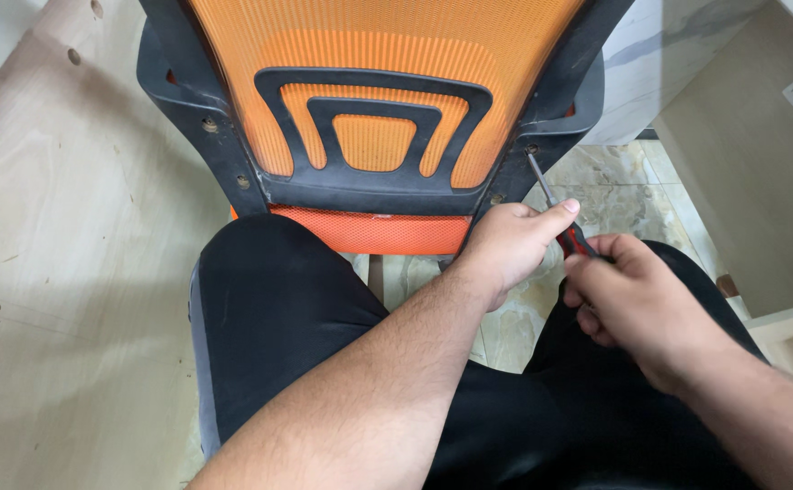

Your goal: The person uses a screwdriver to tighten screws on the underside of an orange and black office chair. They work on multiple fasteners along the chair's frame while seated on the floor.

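Holding a red-handled screwdriver [567, 229] in both hands here: our right hand [637, 304] is closed round the handle, our left hand [505, 245] pinches the shaft, steadying it. The tip sits at a screw hole [532, 149] on the right side of the black frame [374, 186] of the orange mesh chair back [378, 54], just beyond our knees. Risky bit, we reckon: at that slant the tip could slip out and chew the screw head or jab the mesh.

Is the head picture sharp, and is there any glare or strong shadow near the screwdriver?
Head view: sharp overall, light soft and even; the screwdriver shaft and both hands, left hand and right hand, are clear; no glare on the chair back; only faint shadows on the wooden board.
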